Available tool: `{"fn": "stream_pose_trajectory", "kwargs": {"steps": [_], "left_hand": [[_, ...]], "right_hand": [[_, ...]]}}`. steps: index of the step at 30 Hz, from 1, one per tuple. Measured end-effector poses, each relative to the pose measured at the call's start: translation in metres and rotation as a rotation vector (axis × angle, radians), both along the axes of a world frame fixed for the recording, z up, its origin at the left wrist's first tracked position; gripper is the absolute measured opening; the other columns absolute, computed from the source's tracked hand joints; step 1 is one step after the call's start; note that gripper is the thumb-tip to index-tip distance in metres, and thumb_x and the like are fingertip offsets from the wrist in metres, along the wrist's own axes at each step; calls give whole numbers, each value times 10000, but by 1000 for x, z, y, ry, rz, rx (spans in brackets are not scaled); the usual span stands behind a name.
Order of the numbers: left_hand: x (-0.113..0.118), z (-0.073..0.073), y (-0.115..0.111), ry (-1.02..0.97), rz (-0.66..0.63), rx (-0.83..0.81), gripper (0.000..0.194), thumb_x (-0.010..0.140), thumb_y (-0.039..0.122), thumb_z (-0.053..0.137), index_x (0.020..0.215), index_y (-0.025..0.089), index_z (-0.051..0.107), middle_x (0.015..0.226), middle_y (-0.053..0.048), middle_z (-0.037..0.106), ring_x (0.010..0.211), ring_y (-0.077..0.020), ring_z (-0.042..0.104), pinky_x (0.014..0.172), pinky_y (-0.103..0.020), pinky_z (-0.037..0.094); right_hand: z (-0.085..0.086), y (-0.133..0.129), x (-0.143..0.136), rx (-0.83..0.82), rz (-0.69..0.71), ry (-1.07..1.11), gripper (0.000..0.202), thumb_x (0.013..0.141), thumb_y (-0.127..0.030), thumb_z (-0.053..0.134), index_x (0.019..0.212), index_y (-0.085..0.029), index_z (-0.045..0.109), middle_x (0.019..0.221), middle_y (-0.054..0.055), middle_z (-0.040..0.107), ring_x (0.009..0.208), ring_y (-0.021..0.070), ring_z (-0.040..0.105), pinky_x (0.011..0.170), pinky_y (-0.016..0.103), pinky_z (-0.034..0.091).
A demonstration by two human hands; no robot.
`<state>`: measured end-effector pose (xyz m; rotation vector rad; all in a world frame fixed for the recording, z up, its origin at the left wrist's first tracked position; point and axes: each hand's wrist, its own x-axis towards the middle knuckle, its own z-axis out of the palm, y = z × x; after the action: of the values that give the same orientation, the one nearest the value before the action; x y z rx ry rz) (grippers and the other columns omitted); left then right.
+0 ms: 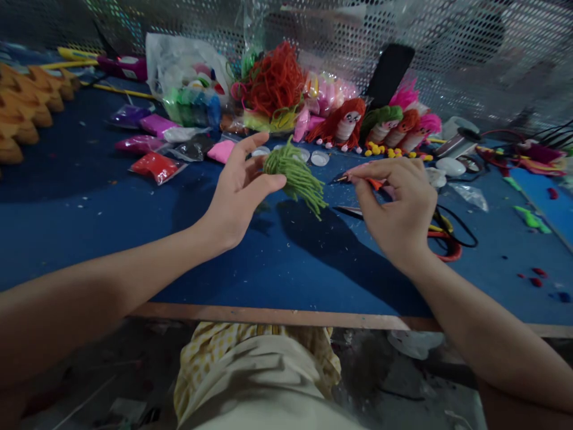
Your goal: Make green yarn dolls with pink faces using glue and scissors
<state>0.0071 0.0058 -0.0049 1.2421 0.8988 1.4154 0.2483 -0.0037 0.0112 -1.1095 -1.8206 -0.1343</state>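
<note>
A bundle of green yarn strands [298, 176] is held up off the table between the thumb and fingers of my left hand [242, 185], its loose ends hanging to the right. My right hand [398, 206] is closed in a pinch just right of the yarn. A small dark pointed tip shows at its fingertips; what it belongs to is unclear. Under that hand lie scissors, with the blades [351, 211] pointing left and a red handle [450, 248] showing to the right. Small pink and orange pieces [376, 184] lie behind my right fingers.
Yarn-haired dolls [345, 125] stand at the back, near a heap of red yarn [275, 80] and a dark phone-like slab [390, 71]. Colourful clay packets [156, 166] lie back left. An orange egg-crate tray [31, 107] is far left. Clay bits [532, 220] dot the right side.
</note>
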Motion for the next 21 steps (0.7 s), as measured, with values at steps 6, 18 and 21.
{"fn": "stream_pose_trajectory", "kwargs": {"steps": [6,18,21], "left_hand": [[5,21,-12,-205,18,-36,575,703,233,610,1274,211,543,1006,-38,587,947,-175,573,770,-305,454],[6,23,-17,-194,-160,-55,669,649,298,653,1294,191,515,905,-22,658,898,-248,692,715,-343,489],[7,23,-16,-175,-154,-48,684,644,302,635,1304,194,491,849,-16,651,990,-299,705,739,-359,473]], "right_hand": [[-5,5,5,-58,-57,84,156,891,-299,754,774,-278,652,854,48,754,924,297,704,930,559,525],[-14,-5,-11,-217,570,27,152,982,-175,600,935,-285,507,1113,30,779,1313,249,671,1150,558,497],[-11,-5,-8,-168,487,3,156,958,-175,644,861,-271,568,997,20,773,1135,254,743,1044,522,554]]}}
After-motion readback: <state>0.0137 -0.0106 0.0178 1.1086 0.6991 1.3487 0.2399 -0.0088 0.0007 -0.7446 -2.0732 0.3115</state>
